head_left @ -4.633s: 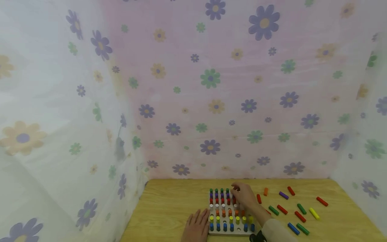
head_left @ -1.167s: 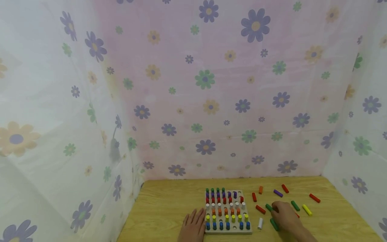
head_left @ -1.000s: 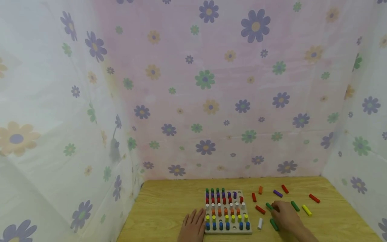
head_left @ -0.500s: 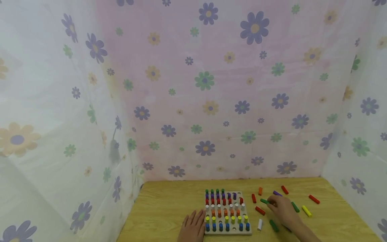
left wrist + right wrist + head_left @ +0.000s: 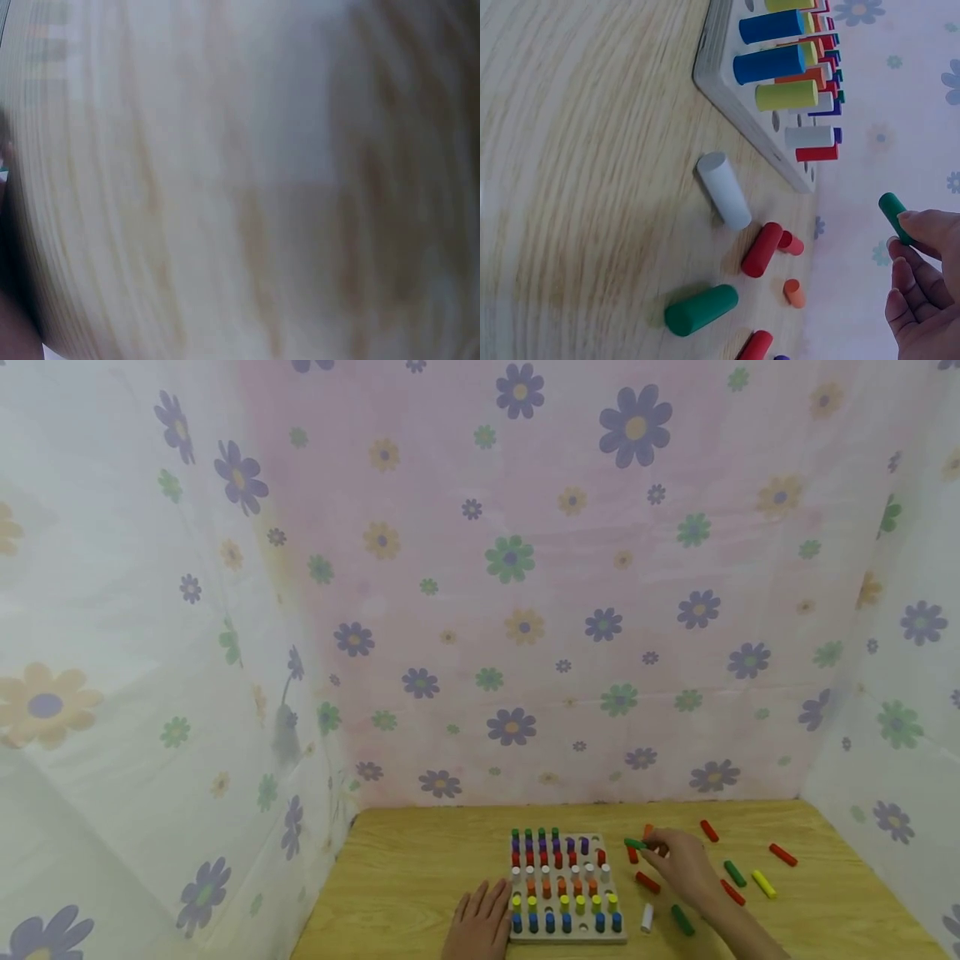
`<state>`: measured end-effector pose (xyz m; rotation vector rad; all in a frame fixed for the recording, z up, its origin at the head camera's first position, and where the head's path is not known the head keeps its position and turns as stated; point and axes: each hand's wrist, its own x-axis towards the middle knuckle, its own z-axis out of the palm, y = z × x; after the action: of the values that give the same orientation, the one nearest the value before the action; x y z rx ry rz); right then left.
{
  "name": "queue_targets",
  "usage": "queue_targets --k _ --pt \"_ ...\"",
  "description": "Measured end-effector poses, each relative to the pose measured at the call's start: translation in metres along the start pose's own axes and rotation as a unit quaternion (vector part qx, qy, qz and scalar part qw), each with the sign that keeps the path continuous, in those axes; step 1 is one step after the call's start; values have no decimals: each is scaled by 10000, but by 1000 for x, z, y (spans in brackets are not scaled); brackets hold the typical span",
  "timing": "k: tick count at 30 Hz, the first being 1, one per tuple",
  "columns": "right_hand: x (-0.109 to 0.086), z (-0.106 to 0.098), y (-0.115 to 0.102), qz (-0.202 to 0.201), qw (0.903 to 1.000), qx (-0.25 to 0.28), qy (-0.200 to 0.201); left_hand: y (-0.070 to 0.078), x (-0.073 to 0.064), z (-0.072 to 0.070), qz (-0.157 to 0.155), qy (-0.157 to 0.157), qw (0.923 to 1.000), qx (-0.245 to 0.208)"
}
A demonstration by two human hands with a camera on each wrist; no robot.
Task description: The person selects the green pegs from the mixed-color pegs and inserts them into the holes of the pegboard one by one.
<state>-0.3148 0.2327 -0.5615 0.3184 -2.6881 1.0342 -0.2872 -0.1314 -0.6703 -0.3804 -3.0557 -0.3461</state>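
Observation:
My right hand [image 5: 681, 862] pinches a green peg [image 5: 634, 843] between thumb and fingertips, just right of the pegboard. The right wrist view shows that green peg [image 5: 894, 217] raised, one end sticking out past the thumb. The pegboard [image 5: 570, 937] is pale and carries upright pegs in rows of green, purple, red, white, orange, yellow and blue, with some bare holes among them. My left hand [image 5: 477, 922] lies flat with straight fingers, fingertips right at the board's left edge. In the left wrist view only blurred wood grain fills most of the frame.
Loose pegs lie on the wooden table [image 5: 420, 877] right of the board: a white peg [image 5: 647, 917], a green peg [image 5: 682, 920], a yellow peg [image 5: 764, 884], several red ones such as this red peg [image 5: 783, 854]. Flower-printed curtains [image 5: 442, 610] surround the table.
My right hand has picked the green peg up from among the loose pegs and carried it up and left toward the board. The left hand has stayed at the board's edge.

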Motion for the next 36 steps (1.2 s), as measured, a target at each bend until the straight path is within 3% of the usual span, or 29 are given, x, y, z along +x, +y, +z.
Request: queue_targets --k 5,20,36 --pt "8 3 -8 161 9996 211 -136 0 -1 0 21 81 9999 -108" --pt "23 18 -27 207 9992 331 37 2 -4 -8 96 45 9998 -144" --pt "43 46 -38 -104 9982 559 168 -1 -1 0 113 126 9998 -102"
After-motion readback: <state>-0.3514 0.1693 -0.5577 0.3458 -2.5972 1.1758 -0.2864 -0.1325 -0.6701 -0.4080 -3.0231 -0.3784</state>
